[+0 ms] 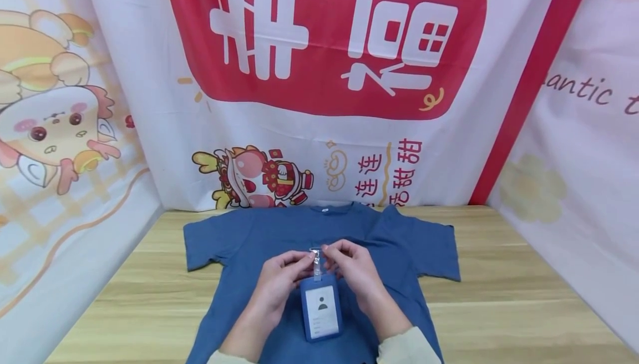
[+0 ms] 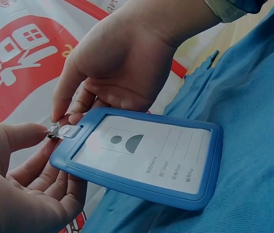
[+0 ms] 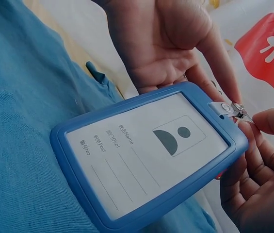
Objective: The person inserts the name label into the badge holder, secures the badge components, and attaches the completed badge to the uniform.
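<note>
A blue badge holder (image 1: 303,311) with a white printed card behind its window hangs over the shirt, its clear strap and metal clip (image 1: 317,254) at the top. My left hand (image 1: 279,281) pinches the clip from the left between thumb and fingers. From the other side, my right hand (image 1: 358,269) has thumb and forefinger pinched at the clip's end. Close up, the metal part (image 3: 241,112) sits between the two thumbs; its details are partly hidden by the fingertips. Under both hands, a blue T-shirt (image 1: 239,264) lies spread out, neckline toward the back.
The shirt lies on a wood-grain table (image 1: 499,297), sleeves out to both sides. A printed white cloth with a red panel (image 1: 319,36) hangs behind the table's back edge. Patterned cloths also stand along the left side (image 1: 75,203) and right side (image 1: 564,186).
</note>
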Available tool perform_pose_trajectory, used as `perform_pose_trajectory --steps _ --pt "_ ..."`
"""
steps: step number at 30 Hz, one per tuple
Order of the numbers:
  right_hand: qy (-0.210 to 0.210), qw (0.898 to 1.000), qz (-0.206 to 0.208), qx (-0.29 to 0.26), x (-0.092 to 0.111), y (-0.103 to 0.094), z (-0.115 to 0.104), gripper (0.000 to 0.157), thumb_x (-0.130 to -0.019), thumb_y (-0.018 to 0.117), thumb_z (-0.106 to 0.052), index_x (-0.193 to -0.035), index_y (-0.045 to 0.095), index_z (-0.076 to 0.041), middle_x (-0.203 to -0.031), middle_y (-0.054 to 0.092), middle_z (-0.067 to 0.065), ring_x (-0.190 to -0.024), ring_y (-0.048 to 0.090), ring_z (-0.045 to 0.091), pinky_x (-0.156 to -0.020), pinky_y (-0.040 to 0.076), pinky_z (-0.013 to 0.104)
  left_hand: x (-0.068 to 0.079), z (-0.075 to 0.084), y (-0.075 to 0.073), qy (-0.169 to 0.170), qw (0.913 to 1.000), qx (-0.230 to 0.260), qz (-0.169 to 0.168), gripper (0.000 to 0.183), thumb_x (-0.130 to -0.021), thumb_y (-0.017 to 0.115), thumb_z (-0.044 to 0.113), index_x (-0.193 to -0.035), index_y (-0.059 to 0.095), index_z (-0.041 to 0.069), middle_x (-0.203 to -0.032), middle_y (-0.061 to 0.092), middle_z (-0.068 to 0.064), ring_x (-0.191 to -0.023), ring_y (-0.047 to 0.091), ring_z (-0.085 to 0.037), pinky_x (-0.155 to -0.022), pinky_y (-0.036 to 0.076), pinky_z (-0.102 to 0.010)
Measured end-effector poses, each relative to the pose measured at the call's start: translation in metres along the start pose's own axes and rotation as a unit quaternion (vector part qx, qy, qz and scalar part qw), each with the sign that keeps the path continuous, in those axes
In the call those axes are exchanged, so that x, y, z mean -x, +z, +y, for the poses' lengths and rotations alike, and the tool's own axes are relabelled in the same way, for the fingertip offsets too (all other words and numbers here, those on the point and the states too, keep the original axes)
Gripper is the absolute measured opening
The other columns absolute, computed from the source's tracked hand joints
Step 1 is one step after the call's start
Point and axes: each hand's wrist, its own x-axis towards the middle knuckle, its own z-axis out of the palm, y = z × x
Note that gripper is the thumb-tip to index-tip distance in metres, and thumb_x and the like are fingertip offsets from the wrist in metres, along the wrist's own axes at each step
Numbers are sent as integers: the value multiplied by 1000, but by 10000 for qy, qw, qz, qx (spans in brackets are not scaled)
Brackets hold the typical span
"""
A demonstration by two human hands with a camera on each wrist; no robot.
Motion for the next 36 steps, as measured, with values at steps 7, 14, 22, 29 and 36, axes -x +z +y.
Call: perform_pose_trajectory --steps 7,14,22,29,36 --pt "-82 9999 -86 0 0 1 -4 31 -104 72 -40 -102 74 -9 -88 70 2 -83 65 19 -76 52 32 0 1 0 269 9996 -111 27 43 -97 81 41 -127 77 10 -113 81 -3 -93 74 -14 -84 56 -30" --pt "-194 9997 -166 -54 2 2 -3 31 -103 73 -38 -101 74 -8 -88 71 2 -83 64 18 -75 53 31 4 2 1 258 9995 -145 138 37 -97 82 33 -124 78 8 -110 81 -2 -92 73 -14 -84 59 -29" --pt "-346 9990 -10 -295 1 0 -4 24 -103 73 -26 -100 75 -3 -82 69 3 -76 65 19 -69 53 30 5 3 4 263 9995 -67 188 38 -98 81 34 -126 78 8 -112 81 -3 -94 73 -14 -89 59 -31" --pt "-283 9993 -56 -241 -1 -1 -5 24 -103 74 -27 -101 76 -3 -82 69 2 -76 64 18 -69 52 29 5 5 1 259 9995 -171 59 40 -99 80 36 -128 76 7 -112 81 -2 -95 72 -15 -91 57 -32" --pt "-271 9993 2 -249 -1 0 -2 23 -103 74 -29 -99 76 -6 -82 69 3 -75 63 18 -68 53 31 4 3 -1 283 9994 -184 -35 38 -100 79 34 -129 76 10 -120 80 -7 -97 71 -15 -91 57 -31"
